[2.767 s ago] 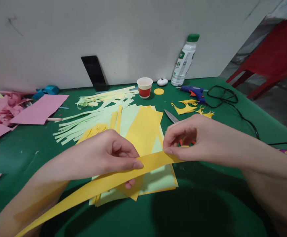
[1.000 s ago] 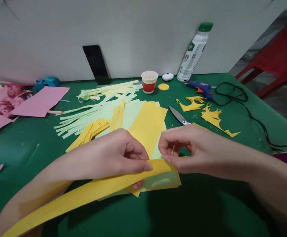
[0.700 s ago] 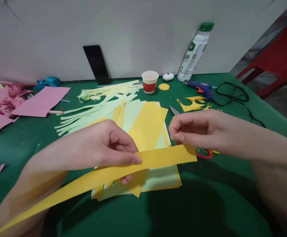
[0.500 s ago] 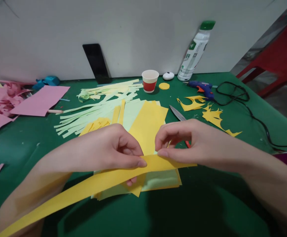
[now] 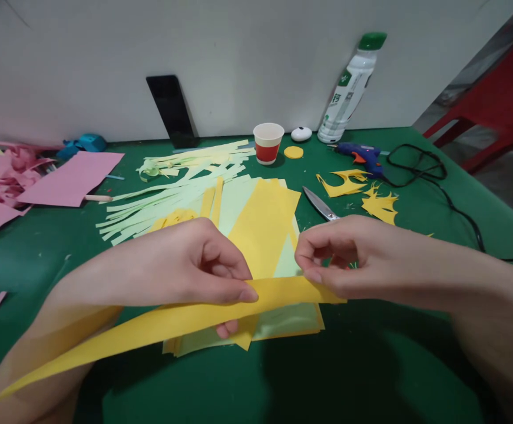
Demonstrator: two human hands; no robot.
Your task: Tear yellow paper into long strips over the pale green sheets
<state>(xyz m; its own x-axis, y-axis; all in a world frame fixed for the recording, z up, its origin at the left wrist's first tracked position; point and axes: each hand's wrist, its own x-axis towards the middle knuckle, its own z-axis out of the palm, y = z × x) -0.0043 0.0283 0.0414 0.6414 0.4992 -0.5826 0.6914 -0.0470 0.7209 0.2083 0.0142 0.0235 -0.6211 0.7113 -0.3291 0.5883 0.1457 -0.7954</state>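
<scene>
A long yellow paper strip [image 5: 150,330] stretches between my hands, its free end trailing to the lower left. My left hand [image 5: 209,268] pinches it near the middle, thumb on top and fingertips showing below. Closer to the strip's right end, my right hand [image 5: 338,254] grips its upper edge between thumb and forefinger. Beneath the strip lies a stack of yellow paper [image 5: 262,227] and pale green paper [image 5: 289,323]. Scissors [image 5: 320,205] rest just behind my right hand, which hides their handles.
Fringed green strips [image 5: 139,209] and pink paper [image 5: 73,179] lie to the left. A phone [image 5: 172,112], paper cup [image 5: 268,144] and bottle [image 5: 348,91] stand along the wall. At right are yellow scraps [image 5: 380,204] and a glue gun [image 5: 364,157] with a black cord.
My right hand has slid a little to the right along the strip, widening the gap between my hands. My left hand has shifted slightly left, and the trailing end has risen a little.
</scene>
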